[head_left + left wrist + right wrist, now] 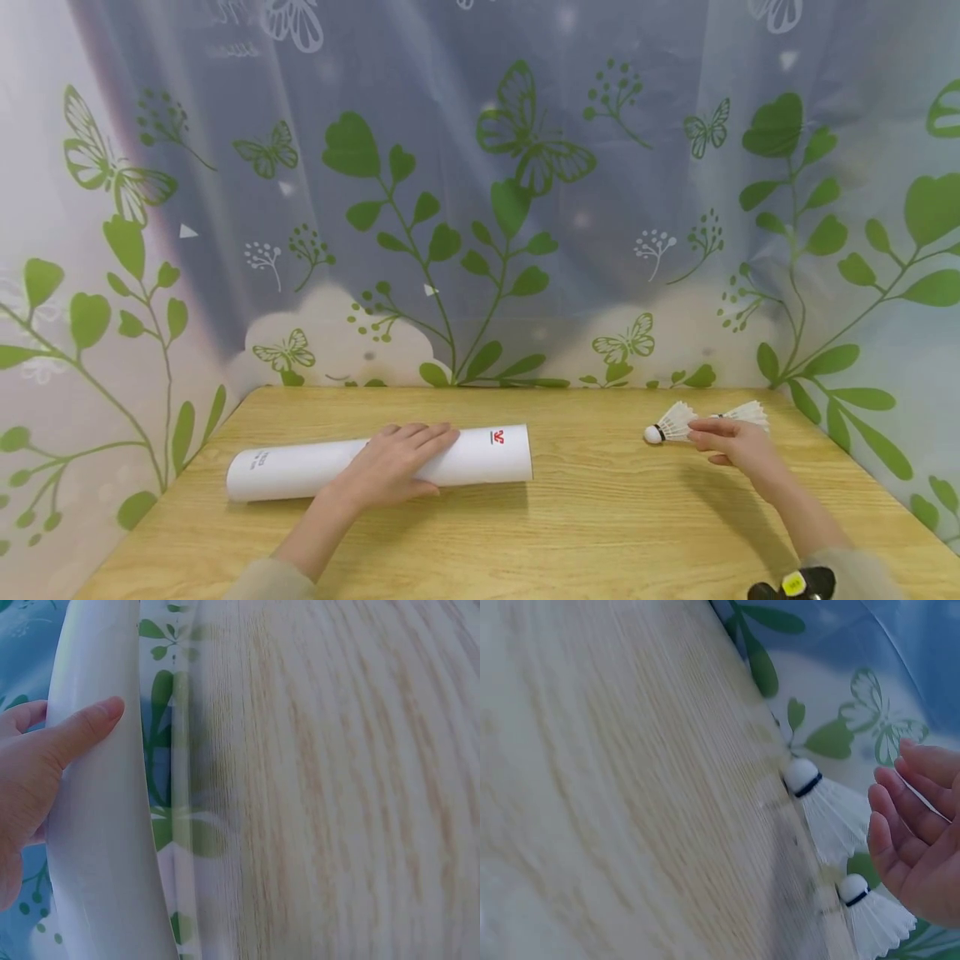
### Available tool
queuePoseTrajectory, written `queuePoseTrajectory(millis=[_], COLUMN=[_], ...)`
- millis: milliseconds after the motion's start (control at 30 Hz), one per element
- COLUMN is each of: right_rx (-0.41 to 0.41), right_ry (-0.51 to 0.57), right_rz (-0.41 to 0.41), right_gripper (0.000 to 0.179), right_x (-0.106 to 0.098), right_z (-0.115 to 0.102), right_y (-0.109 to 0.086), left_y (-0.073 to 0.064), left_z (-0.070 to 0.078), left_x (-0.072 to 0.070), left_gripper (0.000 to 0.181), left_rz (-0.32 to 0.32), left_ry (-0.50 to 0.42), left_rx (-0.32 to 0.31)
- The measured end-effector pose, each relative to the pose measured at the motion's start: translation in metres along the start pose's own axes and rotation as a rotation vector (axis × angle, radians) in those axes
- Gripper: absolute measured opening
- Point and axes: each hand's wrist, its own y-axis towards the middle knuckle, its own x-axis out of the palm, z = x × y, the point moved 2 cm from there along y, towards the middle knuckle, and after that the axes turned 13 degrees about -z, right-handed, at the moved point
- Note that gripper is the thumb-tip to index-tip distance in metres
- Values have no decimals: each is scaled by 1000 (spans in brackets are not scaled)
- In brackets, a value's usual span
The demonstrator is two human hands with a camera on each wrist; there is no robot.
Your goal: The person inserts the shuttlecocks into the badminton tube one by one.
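A long white shuttlecock tube [480,457] with a red logo near its right end lies crosswise on the left half of the table. My left hand [397,460] grips its middle from above; in the left wrist view the thumb [90,729] lies along the near side of the tube. Toward the back right are two white feather shuttlecocks with dark bands, one on the left [672,423] and one on the right [752,413]. Beside them is my right hand [738,450], fingers loosely bent and holding nothing. In the head view it partly covers the right shuttlecock.
The wooden table [585,533] reaches back to a hanging sheet [450,333] printed with green leaves and butterflies, which also runs along both sides. A black wrist device with a yellow label [793,582] shows at my right sleeve.
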Motion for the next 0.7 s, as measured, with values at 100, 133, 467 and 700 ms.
queuePoseTrajectory(millis=[100, 133, 467, 700], right_rx=[1, 3, 68, 75], right_ry=[-10, -8, -57, -66], right_rz=[14, 15, 17, -17], right_gripper=[52, 52, 56, 57], right_x=[-9, -12, -26, -21], right_z=[6, 8, 20, 29], right_y=[1, 2, 13, 23], left_y=[0, 0, 1, 1], left_z=[1, 1, 0, 0], left_x=[0, 0, 0, 2], left_gripper=[81, 81, 80, 80], left_rz=[-16, -22, -42, -33], left_ry=[-6, -7, -16, -12], left_rx=[-8, -11, -17, -2])
